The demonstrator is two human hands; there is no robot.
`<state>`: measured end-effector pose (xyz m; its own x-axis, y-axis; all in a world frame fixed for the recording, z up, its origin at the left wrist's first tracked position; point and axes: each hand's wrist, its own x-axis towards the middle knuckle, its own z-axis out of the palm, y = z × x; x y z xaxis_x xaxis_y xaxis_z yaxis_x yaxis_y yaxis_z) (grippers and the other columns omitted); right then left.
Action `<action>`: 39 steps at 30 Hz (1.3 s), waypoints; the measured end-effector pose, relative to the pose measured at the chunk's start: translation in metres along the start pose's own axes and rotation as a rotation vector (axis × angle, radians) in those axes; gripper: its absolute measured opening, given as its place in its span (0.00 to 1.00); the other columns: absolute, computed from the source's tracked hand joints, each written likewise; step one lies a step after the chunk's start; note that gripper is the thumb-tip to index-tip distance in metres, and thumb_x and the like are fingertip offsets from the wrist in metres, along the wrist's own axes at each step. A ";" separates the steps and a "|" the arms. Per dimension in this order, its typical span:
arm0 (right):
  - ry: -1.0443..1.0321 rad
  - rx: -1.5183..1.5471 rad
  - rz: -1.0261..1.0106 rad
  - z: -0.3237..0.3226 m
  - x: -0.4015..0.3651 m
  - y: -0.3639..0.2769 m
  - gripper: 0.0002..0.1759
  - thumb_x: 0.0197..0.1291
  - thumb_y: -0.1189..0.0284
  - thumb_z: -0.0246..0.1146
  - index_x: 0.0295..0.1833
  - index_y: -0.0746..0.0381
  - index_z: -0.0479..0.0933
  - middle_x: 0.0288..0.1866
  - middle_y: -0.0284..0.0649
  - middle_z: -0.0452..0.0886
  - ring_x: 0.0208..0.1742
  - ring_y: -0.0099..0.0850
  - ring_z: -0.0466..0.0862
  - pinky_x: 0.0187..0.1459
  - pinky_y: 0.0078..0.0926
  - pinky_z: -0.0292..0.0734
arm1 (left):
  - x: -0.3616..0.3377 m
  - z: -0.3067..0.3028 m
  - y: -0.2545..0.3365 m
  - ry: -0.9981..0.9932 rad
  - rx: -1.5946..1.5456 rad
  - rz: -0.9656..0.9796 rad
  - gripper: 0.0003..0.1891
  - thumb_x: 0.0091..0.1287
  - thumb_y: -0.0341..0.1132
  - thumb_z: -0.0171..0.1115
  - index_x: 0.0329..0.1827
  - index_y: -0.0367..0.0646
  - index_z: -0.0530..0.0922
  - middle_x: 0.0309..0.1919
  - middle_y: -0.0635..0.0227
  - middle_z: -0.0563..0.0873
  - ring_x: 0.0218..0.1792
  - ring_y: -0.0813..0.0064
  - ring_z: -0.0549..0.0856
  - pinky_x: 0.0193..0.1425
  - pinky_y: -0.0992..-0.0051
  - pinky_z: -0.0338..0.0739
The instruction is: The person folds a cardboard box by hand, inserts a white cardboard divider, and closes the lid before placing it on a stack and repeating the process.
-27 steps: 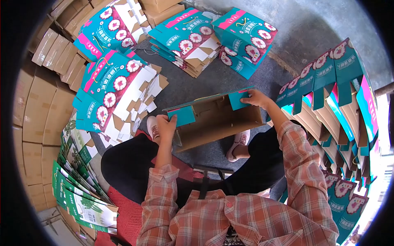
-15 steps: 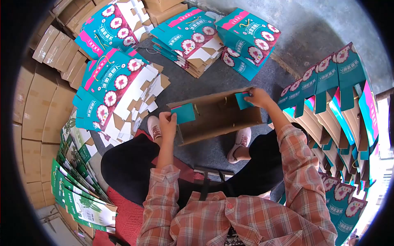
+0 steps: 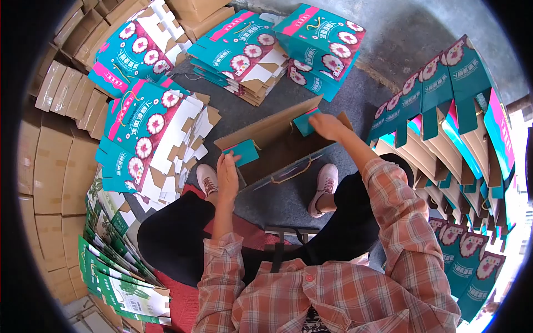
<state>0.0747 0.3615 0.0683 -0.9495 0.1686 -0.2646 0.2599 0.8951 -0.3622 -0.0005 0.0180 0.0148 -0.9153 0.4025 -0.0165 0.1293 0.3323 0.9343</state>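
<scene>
An opened cardboard box [image 3: 283, 150] is held between my hands above the floor, its brown inside facing up. Two teal flaps stick inward at its ends, and a cord handle [image 3: 292, 172] hangs on the side nearest me. My left hand [image 3: 227, 172] is at the box's left end, its fingers together against the left teal flap [image 3: 242, 152]. At the other end, my right hand [image 3: 328, 126] grips the right teal flap [image 3: 305, 122] near the box's corner. The undersides of both hands are hidden.
Flat teal printed boxes [image 3: 139, 133] lie in piles to the left and ahead. Assembled teal boxes [image 3: 452, 105] are stacked at right. Green printed cartons [image 3: 122, 288] lean at lower left beside stacked brown cartons [image 3: 50, 161]. Two shoes [image 3: 327, 186] flank the box.
The box has tilted and its right end has risen, bringing the outer side with the cord handle into view. My right hand has moved left, and my left fingers lie flatter along the end.
</scene>
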 end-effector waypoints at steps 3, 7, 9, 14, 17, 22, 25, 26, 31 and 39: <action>0.254 0.563 0.399 0.003 0.020 0.016 0.36 0.66 0.45 0.48 0.65 0.64 0.68 0.58 0.57 0.76 0.52 0.51 0.80 0.53 0.39 0.75 | 0.001 -0.003 -0.010 -0.031 -0.025 -0.024 0.37 0.76 0.57 0.31 0.49 0.31 0.82 0.61 0.47 0.76 0.70 0.51 0.62 0.75 0.62 0.51; 0.330 0.796 0.556 -0.013 0.007 -0.010 0.47 0.60 0.39 0.52 0.74 0.63 0.57 0.63 0.58 0.73 0.54 0.47 0.80 0.52 0.37 0.75 | 0.000 -0.002 -0.013 -0.046 0.009 0.035 0.33 0.76 0.58 0.35 0.53 0.31 0.73 0.52 0.50 0.81 0.63 0.59 0.72 0.71 0.64 0.56; 0.311 0.814 0.511 -0.016 0.009 -0.013 0.55 0.56 0.39 0.56 0.77 0.66 0.47 0.66 0.60 0.69 0.53 0.45 0.79 0.52 0.36 0.74 | -0.002 -0.003 -0.013 -0.046 -0.010 0.009 0.35 0.74 0.60 0.38 0.58 0.30 0.69 0.51 0.51 0.81 0.63 0.60 0.72 0.71 0.65 0.57; 0.232 0.940 0.500 -0.029 0.006 -0.013 0.52 0.54 0.50 0.60 0.76 0.68 0.48 0.70 0.60 0.63 0.61 0.46 0.75 0.56 0.40 0.72 | -0.006 -0.004 -0.009 -0.026 -0.057 -0.042 0.38 0.72 0.62 0.41 0.61 0.30 0.68 0.51 0.53 0.82 0.62 0.63 0.72 0.70 0.67 0.57; 0.231 0.786 0.354 -0.017 0.017 0.013 0.48 0.52 0.57 0.61 0.76 0.64 0.51 0.72 0.57 0.61 0.67 0.48 0.69 0.63 0.42 0.68 | -0.009 -0.012 0.007 0.006 -0.074 -0.136 0.34 0.73 0.59 0.42 0.54 0.30 0.75 0.50 0.54 0.82 0.58 0.64 0.75 0.66 0.68 0.62; 0.016 -0.065 0.044 -0.003 0.014 0.019 0.41 0.52 0.63 0.61 0.73 0.60 0.60 0.73 0.53 0.59 0.72 0.51 0.62 0.70 0.42 0.60 | -0.022 -0.037 0.023 0.071 0.002 -0.298 0.29 0.74 0.53 0.45 0.46 0.30 0.80 0.42 0.56 0.84 0.44 0.70 0.81 0.51 0.72 0.71; -0.046 -0.325 -0.077 -0.003 0.008 0.012 0.36 0.54 0.61 0.61 0.70 0.58 0.63 0.72 0.49 0.62 0.73 0.49 0.60 0.69 0.44 0.62 | -0.025 -0.036 0.029 0.114 -0.066 -0.269 0.28 0.74 0.52 0.46 0.44 0.30 0.81 0.38 0.57 0.84 0.42 0.71 0.81 0.50 0.73 0.72; -0.065 -0.302 -0.125 -0.005 0.009 0.010 0.36 0.56 0.59 0.62 0.69 0.58 0.64 0.71 0.47 0.63 0.73 0.48 0.61 0.68 0.45 0.63 | -0.025 -0.035 0.028 0.114 -0.048 -0.228 0.28 0.74 0.52 0.46 0.44 0.30 0.81 0.38 0.57 0.85 0.42 0.70 0.81 0.50 0.72 0.72; -0.122 -0.346 -0.174 -0.008 0.011 -0.011 0.42 0.52 0.51 0.68 0.69 0.56 0.64 0.69 0.45 0.66 0.71 0.45 0.63 0.65 0.44 0.65 | -0.024 -0.027 0.032 0.123 0.048 -0.151 0.29 0.75 0.51 0.44 0.41 0.30 0.82 0.38 0.55 0.85 0.42 0.66 0.82 0.51 0.69 0.72; -0.063 -0.560 -0.108 0.008 0.028 -0.027 0.55 0.34 0.54 0.79 0.69 0.57 0.62 0.59 0.42 0.73 0.60 0.43 0.73 0.57 0.37 0.74 | -0.017 -0.017 0.000 0.062 0.002 0.059 0.25 0.75 0.47 0.43 0.51 0.32 0.80 0.57 0.45 0.77 0.66 0.55 0.69 0.70 0.61 0.59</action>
<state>0.0428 0.3382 0.0636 -0.9488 0.0548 -0.3110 0.0131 0.9908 0.1344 0.0086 -0.0034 0.0206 -0.9277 0.3683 0.0608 0.1846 0.3111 0.9323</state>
